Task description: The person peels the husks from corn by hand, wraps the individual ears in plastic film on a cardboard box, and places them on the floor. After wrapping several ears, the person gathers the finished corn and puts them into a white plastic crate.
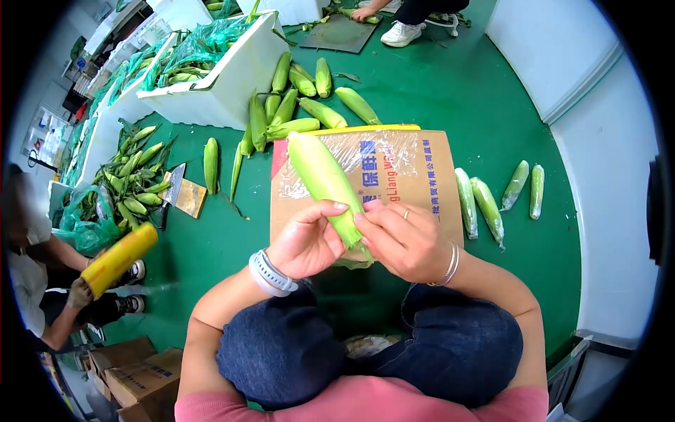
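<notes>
One ear of corn [322,172] is above the carton [439,186], the right hand [406,240] pinching its lower end and the left hand [306,240] gripping beside it, apparently, I judge, for peeling, the next move calling for steady left-hand support.

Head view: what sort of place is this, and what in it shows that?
Probably a corn-packing room: the hand-held ear of corn, the film-wrapped ears on the green floor, and a white foam box near loose ears.
</notes>
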A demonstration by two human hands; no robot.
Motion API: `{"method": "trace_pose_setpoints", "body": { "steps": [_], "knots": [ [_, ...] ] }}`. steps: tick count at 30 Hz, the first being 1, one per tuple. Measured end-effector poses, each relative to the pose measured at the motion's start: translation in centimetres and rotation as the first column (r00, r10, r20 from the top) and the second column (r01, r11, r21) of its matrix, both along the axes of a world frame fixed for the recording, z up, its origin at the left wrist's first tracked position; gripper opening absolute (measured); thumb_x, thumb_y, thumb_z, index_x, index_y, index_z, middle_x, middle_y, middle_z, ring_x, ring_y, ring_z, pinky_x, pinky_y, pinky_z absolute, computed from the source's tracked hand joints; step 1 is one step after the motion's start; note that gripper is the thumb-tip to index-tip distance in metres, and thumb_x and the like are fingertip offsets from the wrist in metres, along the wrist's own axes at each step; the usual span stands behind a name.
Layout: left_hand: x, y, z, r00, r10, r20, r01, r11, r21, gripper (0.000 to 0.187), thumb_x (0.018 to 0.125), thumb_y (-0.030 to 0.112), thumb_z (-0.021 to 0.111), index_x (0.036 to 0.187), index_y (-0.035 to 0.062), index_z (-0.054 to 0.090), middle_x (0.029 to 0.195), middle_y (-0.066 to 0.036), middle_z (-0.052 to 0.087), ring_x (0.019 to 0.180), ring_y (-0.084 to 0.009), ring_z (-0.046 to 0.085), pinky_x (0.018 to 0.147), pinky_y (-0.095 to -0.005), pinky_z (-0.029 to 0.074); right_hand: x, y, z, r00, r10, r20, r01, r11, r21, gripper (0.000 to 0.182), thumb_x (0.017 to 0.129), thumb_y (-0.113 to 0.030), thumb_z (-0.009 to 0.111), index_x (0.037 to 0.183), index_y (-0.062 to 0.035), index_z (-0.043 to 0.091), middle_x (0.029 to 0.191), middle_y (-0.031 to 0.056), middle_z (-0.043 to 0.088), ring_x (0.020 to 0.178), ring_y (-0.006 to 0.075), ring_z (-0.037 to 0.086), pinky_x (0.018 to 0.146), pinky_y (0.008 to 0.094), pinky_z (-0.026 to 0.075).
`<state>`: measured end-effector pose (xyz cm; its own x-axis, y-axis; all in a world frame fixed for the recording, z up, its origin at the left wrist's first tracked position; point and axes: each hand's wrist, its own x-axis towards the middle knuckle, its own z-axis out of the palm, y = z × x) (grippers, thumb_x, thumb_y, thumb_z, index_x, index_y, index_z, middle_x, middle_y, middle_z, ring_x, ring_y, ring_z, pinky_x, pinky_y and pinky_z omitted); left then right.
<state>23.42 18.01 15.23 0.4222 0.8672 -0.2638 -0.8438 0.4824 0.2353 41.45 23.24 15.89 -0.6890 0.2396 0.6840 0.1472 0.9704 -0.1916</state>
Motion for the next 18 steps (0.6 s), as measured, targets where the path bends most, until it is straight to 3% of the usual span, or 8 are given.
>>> {"method": "trace_pose_setpoints", "body": {
  "steps": [5, 7, 10, 12, 14, 15, 16, 18],
  "knots": [
    [0.2, 1.0, 0.1, 0.995, 0.041, -0.089, -0.052, 0.991, -0.127, 0.030, 0.086, 0.011, 0.048, 0.111, -0.0045, 0.046, 0.109, -0.015, 0.054, 0.101, -0.0235, 0.055, 0.091, -0.0381, 0.044, 0.2, -0.8, -0.2, 0.999, -0.034, -0.020, 0.031, 0.988, -0.151, 0.023, 0.069, -0.005, 0.062, 0.091, 0.0010, 0.060, 0.078, 0.0087, 0.054, 0.066, 0.0213, 0.057, 0.056, 0.0306, 0.047],
    [-0.5, 1.6, -1.7, 0.994, 0.071, 0.086, -0.054, 0.980, -0.192, 0.034, 0.086, 0.019, 0.051, 0.112, -0.0020, 0.045, 0.103, -0.015, 0.055, 0.091, -0.0229, 0.056, 0.088, -0.0358, 0.045, 0.0, -1.6, -0.1, 0.994, 0.025, -0.109, -0.051, 0.967, -0.249, 0.014, 0.071, -0.004, 0.063, 0.084, -0.0015, 0.059, 0.074, 0.0081, 0.052, 0.060, 0.0218, 0.055, 0.053, 0.0317, 0.045],
    [-0.1, 1.4, -2.6, 0.996, -0.020, 0.086, 0.033, 0.988, -0.149, 0.038, 0.085, 0.028, 0.054, 0.109, -0.0015, 0.046, 0.098, -0.012, 0.055, 0.086, -0.0209, 0.055, 0.085, -0.0330, 0.046, -0.2, -2.0, 0.5, 0.988, 0.035, -0.150, -0.098, 0.895, -0.436, 0.010, 0.072, -0.004, 0.063, 0.081, -0.0035, 0.058, 0.074, 0.0095, 0.051, 0.059, 0.0248, 0.054, 0.051, 0.0316, 0.044],
    [0.6, 1.3, -1.8, 0.998, -0.034, 0.060, 0.046, 0.977, -0.208, 0.040, 0.084, 0.031, 0.055, 0.107, -0.0009, 0.048, 0.097, -0.013, 0.057, 0.084, -0.0200, 0.057, 0.078, -0.0320, 0.049, 0.0, -1.9, 0.1, 0.983, 0.031, -0.182, -0.123, 0.848, -0.516, 0.006, 0.078, -0.006, 0.060, 0.081, -0.0033, 0.056, 0.072, 0.0061, 0.052, 0.057, 0.0185, 0.053, 0.051, 0.0276, 0.042],
    [1.3, 1.0, 0.0, 0.995, 0.014, -0.102, -0.047, 0.944, -0.326, 0.042, 0.083, 0.035, 0.053, 0.107, 0.0004, 0.051, 0.089, -0.012, 0.061, 0.073, -0.0197, 0.061, 0.062, -0.0300, 0.052, 0.2, -1.9, 0.0, 0.953, -0.065, -0.297, -0.268, 0.283, -0.921, 0.008, 0.086, -0.010, 0.055, 0.084, -0.0027, 0.056, 0.071, -0.0001, 0.051, 0.058, 0.0086, 0.050, 0.053, 0.0224, 0.041],
    [1.6, 0.7, 1.4, 0.981, -0.022, -0.194, -0.045, 0.943, -0.330, 0.049, 0.083, 0.042, 0.049, 0.108, 0.0008, 0.052, 0.082, -0.012, 0.063, 0.060, -0.0205, 0.061, 0.049, -0.0297, 0.050, 0.4, -1.7, 0.8, 0.927, -0.204, -0.315, -0.315, 0.032, -0.948, 0.014, 0.090, -0.014, 0.050, 0.086, -0.0015, 0.056, 0.071, -0.0043, 0.050, 0.060, 0.0026, 0.046, 0.056, 0.0182, 0.039],
    [1.3, 0.6, 1.2, 0.979, -0.024, -0.203, -0.045, 0.943, -0.330, 0.049, 0.083, 0.042, 0.049, 0.108, 0.0008, 0.052, 0.082, -0.012, 0.063, 0.060, -0.0205, 0.061, 0.049, -0.0297, 0.050, 0.9, -0.7, 0.4, 0.897, -0.199, -0.394, -0.415, -0.073, -0.907, 0.014, 0.090, -0.014, 0.051, 0.088, -0.0013, 0.056, 0.072, -0.0034, 0.052, 0.060, 0.0027, 0.047, 0.056, 0.0170, 0.040],
    [0.2, 0.4, 0.0, 0.994, -0.107, -0.025, 0.104, 0.992, -0.077, 0.051, 0.081, 0.036, 0.054, 0.114, -0.0016, 0.048, 0.097, -0.013, 0.060, 0.087, -0.0239, 0.062, 0.076, -0.0338, 0.052, 1.1, -0.9, 0.2, 0.891, -0.220, -0.398, -0.429, -0.115, -0.896, 0.015, 0.090, -0.014, 0.051, 0.089, -0.0005, 0.056, 0.072, -0.0025, 0.052, 0.061, 0.0025, 0.047, 0.057, 0.0166, 0.040]
  ]
}}
